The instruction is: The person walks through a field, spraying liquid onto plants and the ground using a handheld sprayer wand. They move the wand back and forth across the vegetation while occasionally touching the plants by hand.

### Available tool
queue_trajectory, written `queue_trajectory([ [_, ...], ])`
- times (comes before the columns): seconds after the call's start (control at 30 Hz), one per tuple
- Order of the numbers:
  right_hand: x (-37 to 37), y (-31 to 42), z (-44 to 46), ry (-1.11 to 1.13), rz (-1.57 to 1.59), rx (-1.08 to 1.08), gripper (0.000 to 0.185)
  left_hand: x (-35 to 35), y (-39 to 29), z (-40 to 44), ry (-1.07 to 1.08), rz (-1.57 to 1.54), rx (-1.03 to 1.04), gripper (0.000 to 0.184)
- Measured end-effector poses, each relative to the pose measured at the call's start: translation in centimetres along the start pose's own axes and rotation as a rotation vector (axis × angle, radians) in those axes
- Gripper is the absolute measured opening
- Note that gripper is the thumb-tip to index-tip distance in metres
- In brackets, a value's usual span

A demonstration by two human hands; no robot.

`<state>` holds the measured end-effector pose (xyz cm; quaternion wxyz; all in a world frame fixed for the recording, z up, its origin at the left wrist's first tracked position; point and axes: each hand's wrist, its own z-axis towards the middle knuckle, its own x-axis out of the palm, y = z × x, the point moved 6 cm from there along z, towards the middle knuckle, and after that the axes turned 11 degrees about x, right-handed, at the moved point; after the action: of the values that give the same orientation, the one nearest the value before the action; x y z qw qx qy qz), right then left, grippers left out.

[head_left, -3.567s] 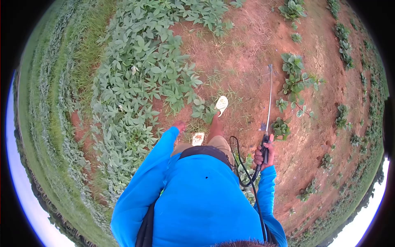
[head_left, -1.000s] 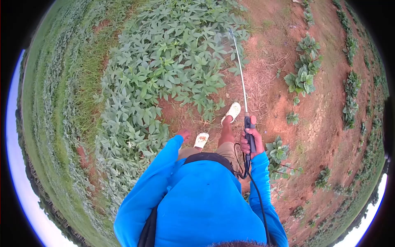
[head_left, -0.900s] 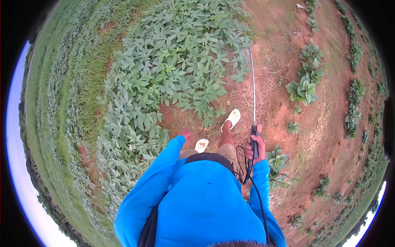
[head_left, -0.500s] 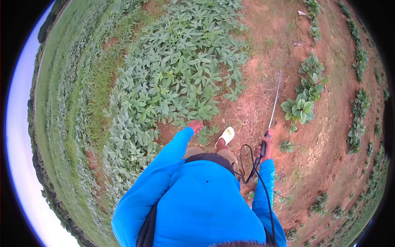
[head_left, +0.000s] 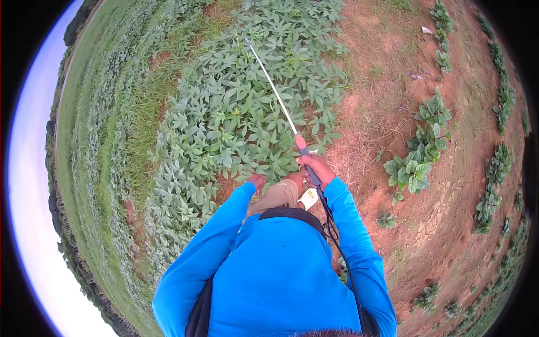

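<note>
My right hand (head_left: 316,165) is wrapped round the dark handle of a spray wand (head_left: 274,90), in front of my right hip. The wand's long, thin pale tube slants up and left over the leafy green plants (head_left: 241,106). A black hose (head_left: 338,242) runs from the handle back along my right side. Low in front of my left hip hangs my left hand (head_left: 257,181), close to the near edge of the leaves. Its fingers look loosely bent, and nothing shows in them.
Bare reddish soil (head_left: 365,135) with dry straw lies right of the dense plants. Beyond it grows a row of broad-leaved plants (head_left: 412,168), with more rows further right. My white shoe (head_left: 308,199) stands at the soil's edge. A pale scrap (head_left: 426,30) lies on the ground.
The spray wand has swung left from over the bare soil to over the leafy plants, my right hand moving left with it. My left hand has drawn slightly back, and a leg has stepped forward.
</note>
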<state>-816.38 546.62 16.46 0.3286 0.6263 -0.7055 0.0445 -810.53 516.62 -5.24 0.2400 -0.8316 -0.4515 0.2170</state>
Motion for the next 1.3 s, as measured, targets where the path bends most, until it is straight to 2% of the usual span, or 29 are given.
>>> queue_trajectory([
  [0.07, 1.6, 2.5, 1.0, -0.01, -0.09, -0.016, 0.04, -0.5, -0.4, 0.3, -0.022, -0.013, -0.037, 0.024],
  [0.17, 2.0, 5.4, 4.3, 0.097, -0.175, 0.005, 0.044, -0.9, -0.9, 2.5, -0.038, -0.064, -0.119, 0.023],
  [0.23, 2.2, 9.3, 3.3, 0.036, -0.243, 0.029, 0.041, -0.6, -3.2, 5.6, -0.026, -0.111, -0.149, 0.022],
  [0.3, 2.3, 11.2, 3.2, 0.099, -0.183, 0.031, 0.026, -0.4, -5.4, 7.2, -0.004, -0.078, -0.134, 0.025],
  [0.37, 0.8, 13.4, 2.6, 0.077, -0.195, 0.063, 0.024, 0.4, -9.1, 9.7, 0.035, -0.191, -0.117, 0.023],
  [0.43, -0.8, 15.2, 0.8, 0.033, -0.148, 0.074, 0.024, 0.6, -14.2, 12.1, 0.005, -0.133, 0.089, 0.02],
  [0.5, -3.3, 15.6, -0.5, -0.012, -0.133, 0.072, 0.024, 0.9, -17.9, 14.7, 0.023, -0.151, 0.096, 0.02],
  [0.57, -6.0, 15.7, -2.3, -0.089, 0.04, 0.126, 0.023, 1.1, -21.3, 17.5, 0.046, -0.166, 0.105, 0.02],
  [0.7, -10.0, 15.4, -6.2, -0.235, 0.159, 0.154, 0.019, 1.0, -24.7, 22.7, 0.114, -0.123, 0.092, 0.017],
  [0.8, -13.0, 13.2, -8.6, -0.246, 0.362, 0.215, 0.018, 1.7, -26.8, 24.5, 0.13, -0.117, 0.1, 0.017],
  [0.87, -14.7, 11.7, -9.9, -0.195, 0.603, 0.248, 0.019, 1.9, -27.6, 25.6, 0.135, -0.114, 0.096, 0.021],
  [0.9, -15.2, 11.6, -10.6, -0.198, 0.614, 0.244, 0.019, 2.0, -28.1, 25.7, 0.144, -0.106, 0.095, 0.021],
  [1.03, -17.9, 12.1, -12.5, -0.215, 0.76, 0.132, 0.021, 2.8, -28.9, 25.7, 0.198, -0.049, 0.085, 0.022],
  [1.13, -20.1, 13.0, -13.1, -0.409, 0.787, 0.038, 0.024, 3.5, -28.1, 26.6, 0.229, -0.002, 0.022, 0.023],
  [1.23, -21.7, 14.9, -12.0, -0.444, 0.846, -0.034, 0.025, 3.7, -27.7, 27.6, 0.233, 0.009, -0.052, 0.024],
  [1.3, -22.7, 16.7, -10.5, -0.382, 0.926, -0.071, 0.026, 3.5, -28.1, 28.9, 0.233, -0.096, 0.0, 0.014],
])
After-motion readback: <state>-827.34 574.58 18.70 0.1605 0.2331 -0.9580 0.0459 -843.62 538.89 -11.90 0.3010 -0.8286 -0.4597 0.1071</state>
